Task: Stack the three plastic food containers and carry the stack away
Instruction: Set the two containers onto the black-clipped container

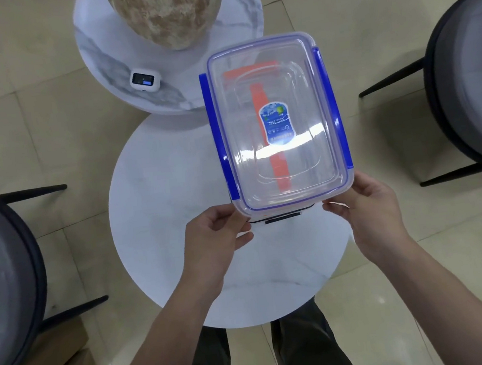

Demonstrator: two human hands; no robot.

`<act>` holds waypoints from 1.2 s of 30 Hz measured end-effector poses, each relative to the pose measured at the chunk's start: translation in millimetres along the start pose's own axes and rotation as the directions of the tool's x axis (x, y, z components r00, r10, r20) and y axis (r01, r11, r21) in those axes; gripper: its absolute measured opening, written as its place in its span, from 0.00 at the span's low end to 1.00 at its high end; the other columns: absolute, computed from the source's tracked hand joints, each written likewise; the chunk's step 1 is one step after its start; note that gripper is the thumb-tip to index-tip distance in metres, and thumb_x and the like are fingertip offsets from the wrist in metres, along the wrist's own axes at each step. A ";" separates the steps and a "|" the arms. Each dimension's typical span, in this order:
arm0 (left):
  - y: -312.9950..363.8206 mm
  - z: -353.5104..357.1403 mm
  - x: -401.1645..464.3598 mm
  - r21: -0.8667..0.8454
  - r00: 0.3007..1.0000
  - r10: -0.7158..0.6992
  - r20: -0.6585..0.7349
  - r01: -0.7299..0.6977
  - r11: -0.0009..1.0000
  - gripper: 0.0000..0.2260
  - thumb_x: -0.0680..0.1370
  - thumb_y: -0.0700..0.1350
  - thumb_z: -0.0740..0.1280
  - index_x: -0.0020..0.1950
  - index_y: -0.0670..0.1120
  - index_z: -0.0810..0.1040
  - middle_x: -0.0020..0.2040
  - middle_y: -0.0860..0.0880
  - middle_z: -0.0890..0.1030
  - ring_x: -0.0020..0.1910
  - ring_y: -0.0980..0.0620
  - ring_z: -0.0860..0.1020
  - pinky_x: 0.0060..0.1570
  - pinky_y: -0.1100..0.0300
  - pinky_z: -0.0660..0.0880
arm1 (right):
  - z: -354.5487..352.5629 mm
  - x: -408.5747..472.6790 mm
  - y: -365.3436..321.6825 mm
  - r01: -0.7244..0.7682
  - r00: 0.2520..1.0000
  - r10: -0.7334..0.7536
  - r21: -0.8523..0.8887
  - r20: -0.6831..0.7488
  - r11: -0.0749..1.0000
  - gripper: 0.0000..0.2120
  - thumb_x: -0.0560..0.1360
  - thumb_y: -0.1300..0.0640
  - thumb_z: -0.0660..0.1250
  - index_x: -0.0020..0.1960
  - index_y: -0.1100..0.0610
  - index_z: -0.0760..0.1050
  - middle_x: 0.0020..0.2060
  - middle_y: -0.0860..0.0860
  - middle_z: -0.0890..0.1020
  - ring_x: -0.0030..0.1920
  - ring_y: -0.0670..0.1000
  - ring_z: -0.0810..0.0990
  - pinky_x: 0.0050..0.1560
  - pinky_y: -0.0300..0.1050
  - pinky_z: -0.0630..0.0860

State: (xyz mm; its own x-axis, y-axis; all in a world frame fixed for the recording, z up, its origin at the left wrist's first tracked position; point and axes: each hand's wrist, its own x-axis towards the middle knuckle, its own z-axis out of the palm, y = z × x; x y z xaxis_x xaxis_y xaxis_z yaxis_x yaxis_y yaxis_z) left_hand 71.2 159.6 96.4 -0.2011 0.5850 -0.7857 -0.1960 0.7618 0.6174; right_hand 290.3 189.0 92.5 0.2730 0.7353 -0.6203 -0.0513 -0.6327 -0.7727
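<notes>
A stack of clear plastic food containers is held up above the round white table [160, 221]. On top sits a container with a blue-clipped lid [301, 172] and a blue label. Through it I see the orange clips of a second container [281, 171]. A black clip of a third container [283, 219] shows at the stack's near edge. My left hand [219, 236] grips the near left corner of the stack. My right hand [372, 212] grips the near right corner.
A higher round marble table [109, 62] stands behind, bearing a large speckled vase [166, 10] and a small white device [145, 80]. Dark-framed grey chairs stand at the left [0, 269] and right [471, 81]. My legs show below the table on the tiled floor.
</notes>
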 end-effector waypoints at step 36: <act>-12.3 4.9 3.5 -0.061 0.999 -0.032 0.009 0.032 0.998 0.02 0.77 0.44 0.73 0.49 0.47 0.83 0.43 0.49 0.86 0.43 0.51 0.85 0.44 0.56 0.85 | -1.7 -3.0 -4.2 -0.099 0.993 0.090 -0.107 -0.082 0.989 0.17 0.76 0.58 0.72 0.64 0.57 0.78 0.46 0.53 0.85 0.45 0.55 0.84 0.50 0.49 0.83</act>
State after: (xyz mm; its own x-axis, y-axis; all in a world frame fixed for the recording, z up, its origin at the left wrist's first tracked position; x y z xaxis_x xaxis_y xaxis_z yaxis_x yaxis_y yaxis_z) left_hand 77.6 153.6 85.8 -0.1863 0.5628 -0.8053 -0.2604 0.7621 0.5928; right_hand 291.3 189.1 97.8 0.3455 0.6528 -0.6742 0.0251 -0.7246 -0.6887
